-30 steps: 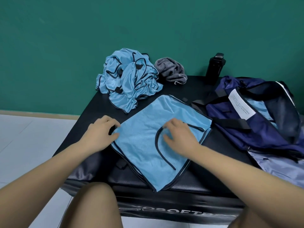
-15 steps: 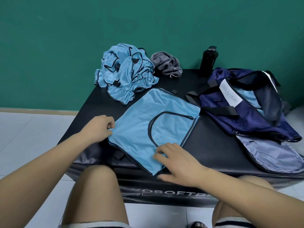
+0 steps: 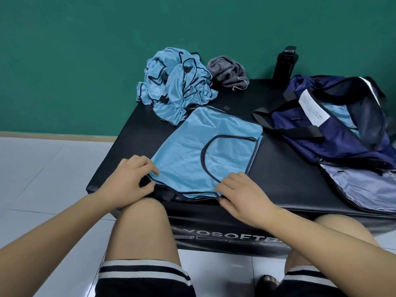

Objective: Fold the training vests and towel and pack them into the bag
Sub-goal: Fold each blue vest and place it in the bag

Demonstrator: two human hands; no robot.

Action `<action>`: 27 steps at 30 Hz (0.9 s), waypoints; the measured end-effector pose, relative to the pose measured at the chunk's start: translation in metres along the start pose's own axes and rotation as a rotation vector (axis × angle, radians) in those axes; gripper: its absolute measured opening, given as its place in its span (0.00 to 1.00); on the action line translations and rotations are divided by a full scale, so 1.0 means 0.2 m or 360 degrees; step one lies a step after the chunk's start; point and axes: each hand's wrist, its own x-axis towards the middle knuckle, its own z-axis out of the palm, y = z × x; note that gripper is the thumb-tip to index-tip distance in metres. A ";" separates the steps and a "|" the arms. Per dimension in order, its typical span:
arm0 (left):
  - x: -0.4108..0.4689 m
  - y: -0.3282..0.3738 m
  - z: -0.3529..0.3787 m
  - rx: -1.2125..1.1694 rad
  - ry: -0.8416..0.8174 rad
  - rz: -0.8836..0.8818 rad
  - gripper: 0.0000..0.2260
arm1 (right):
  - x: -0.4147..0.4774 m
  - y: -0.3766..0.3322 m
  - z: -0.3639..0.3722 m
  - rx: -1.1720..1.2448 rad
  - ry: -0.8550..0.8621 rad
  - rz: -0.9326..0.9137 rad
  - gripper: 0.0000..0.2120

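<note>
A light blue training vest (image 3: 192, 151) with black trim lies flat on the black padded bench (image 3: 278, 174), near its front edge. My left hand (image 3: 130, 179) pinches the vest's near left corner. My right hand (image 3: 240, 191) grips its near right corner at the bench edge. Behind the vest sits a crumpled pile of blue vests (image 3: 177, 84), and a grey towel (image 3: 229, 71) is bunched beside the pile. The navy bag (image 3: 342, 125) lies open at the right, with light blue fabric showing inside it.
A black bottle (image 3: 286, 64) stands at the back of the bench against the green wall. The bag's grey flap (image 3: 364, 187) spreads over the bench's right front. My knees are under the front edge, above a white tiled floor.
My right hand slid from the vest's middle down to its near right corner. My left hand stayed at the left corner. The view tilted down, so the bench sits higher in frame.
</note>
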 end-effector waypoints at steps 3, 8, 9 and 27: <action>0.00 0.03 0.02 -0.0029 -0.0084 -0.0034 0.12 | 0.02 -0.02 0.01 0.0098 0.0022 0.0057 0.08; 0.07 0.04 0.03 0.0076 -0.0219 0.0036 0.17 | 0.04 -0.01 -0.01 0.0291 0.0055 0.0252 0.05; 0.08 0.05 0.03 0.0101 -0.0224 0.0049 0.17 | 0.04 0.00 -0.02 0.0319 0.0063 0.0282 0.04; 0.10 0.11 -0.10 -0.1041 0.0082 -0.0422 0.09 | 0.03 0.08 -0.22 0.1173 0.0261 0.0998 0.17</action>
